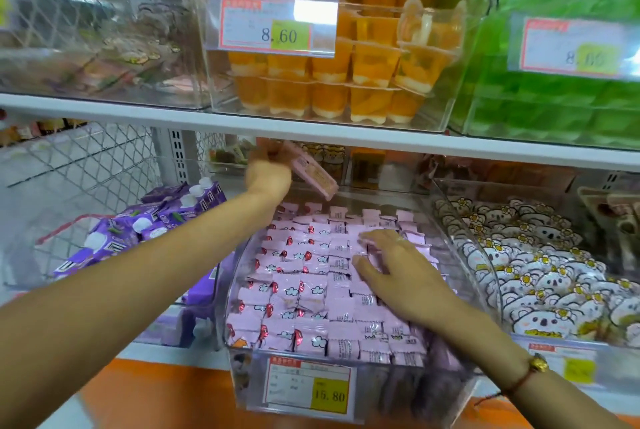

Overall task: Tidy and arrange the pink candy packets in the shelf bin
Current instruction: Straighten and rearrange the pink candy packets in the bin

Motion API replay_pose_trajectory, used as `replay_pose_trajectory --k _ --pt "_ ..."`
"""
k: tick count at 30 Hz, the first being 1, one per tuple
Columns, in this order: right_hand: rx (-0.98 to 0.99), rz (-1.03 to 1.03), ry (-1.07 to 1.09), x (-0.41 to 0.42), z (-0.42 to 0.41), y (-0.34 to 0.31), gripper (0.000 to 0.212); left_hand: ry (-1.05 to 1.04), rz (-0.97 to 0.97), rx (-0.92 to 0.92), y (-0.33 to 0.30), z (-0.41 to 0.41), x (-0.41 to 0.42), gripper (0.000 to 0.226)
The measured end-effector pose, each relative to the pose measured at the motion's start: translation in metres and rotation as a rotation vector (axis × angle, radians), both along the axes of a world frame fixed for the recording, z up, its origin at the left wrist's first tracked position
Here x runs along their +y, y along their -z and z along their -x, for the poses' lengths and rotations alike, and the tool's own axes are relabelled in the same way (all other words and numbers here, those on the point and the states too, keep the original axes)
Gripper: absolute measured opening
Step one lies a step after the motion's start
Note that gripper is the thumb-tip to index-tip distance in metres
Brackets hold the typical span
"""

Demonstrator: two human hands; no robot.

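A clear plastic shelf bin (446, 234) on the lower shelf holds several pink candy packets (298, 290) laid in rows, some face up with a flower print, some showing the printed back. My left hand (268, 174) is raised over the bin's far end, just under the upper shelf, and holds a few pink packets (313, 172) that tilt down to the right. My right hand (398, 272) lies on the packets in the right half of the bin, fingers spread and pointing left.
A price tag reading 15.80 (308, 388) is on the bin's front. Purple packets (152, 220) lie to the left, koala-print packets (540, 276) in the bin to the right. The white upper shelf (311, 132) carries orange jelly cups (363, 75) and green packs (561, 99).
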State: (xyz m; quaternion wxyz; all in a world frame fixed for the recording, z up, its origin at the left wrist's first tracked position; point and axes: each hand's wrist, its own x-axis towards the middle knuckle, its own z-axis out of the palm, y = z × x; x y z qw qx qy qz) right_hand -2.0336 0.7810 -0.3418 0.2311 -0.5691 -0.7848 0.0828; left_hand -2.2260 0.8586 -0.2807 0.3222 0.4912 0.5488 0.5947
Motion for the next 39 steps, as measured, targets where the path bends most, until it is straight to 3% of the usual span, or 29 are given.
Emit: replay_pose_trajectory --k 2,5,9,11,14,17,20,23,27,30,34,36,39 --pt "0.124 -0.153 0.009 -0.005 0.003 -0.011 0.056 0.071 0.035 -0.261 -0.004 0.002 -0.035 0.018" --pt "0.206 -0.393 -0.118 -0.021 0.017 -0.030 0.072 0.169 0.070 -0.410 -0.004 0.007 -0.083 0.019" --pt "0.231 -0.500 -0.257 -0.041 0.029 -0.032 0.049 0.249 0.125 -0.557 0.005 0.013 -0.119 0.019" --pt "0.396 -0.380 -0.276 -0.043 0.028 -0.031 0.035 0.261 0.136 -0.539 0.008 0.016 -0.125 0.023" --pt "0.924 0.194 -0.228 -0.042 0.028 -0.038 0.027 0.278 0.111 -0.263 0.013 0.019 -0.129 0.024" --pt "1.087 0.523 -0.173 -0.041 0.028 -0.041 0.031 0.321 0.064 -0.148 0.015 0.020 -0.128 0.027" --pt "1.239 0.652 -0.206 -0.042 0.029 -0.040 0.027 0.424 0.010 -0.152 0.013 0.022 -0.127 0.030" --pt "1.328 0.720 -0.170 -0.039 0.028 -0.040 0.045 0.524 0.017 -0.202 0.011 0.027 -0.122 0.043" --pt "1.408 0.664 -0.224 -0.033 0.027 -0.044 0.051 0.492 0.045 -0.256 0.016 0.024 -0.112 0.036" --pt "1.444 0.496 -0.222 -0.024 0.031 -0.048 0.036 0.443 -0.030 -0.078 0.016 0.016 -0.098 0.034" --pt "1.547 0.333 0.115 0.005 0.028 -0.047 0.033 0.342 -0.173 0.568 0.001 0.028 -0.048 0.054" --pt "1.440 0.248 0.278 0.027 0.024 -0.045 0.041 0.310 -0.155 0.851 -0.002 0.032 -0.016 0.040" --pt "1.213 0.151 0.357 0.057 0.020 -0.040 0.043 0.376 -0.029 1.023 0.006 0.020 0.022 0.032"
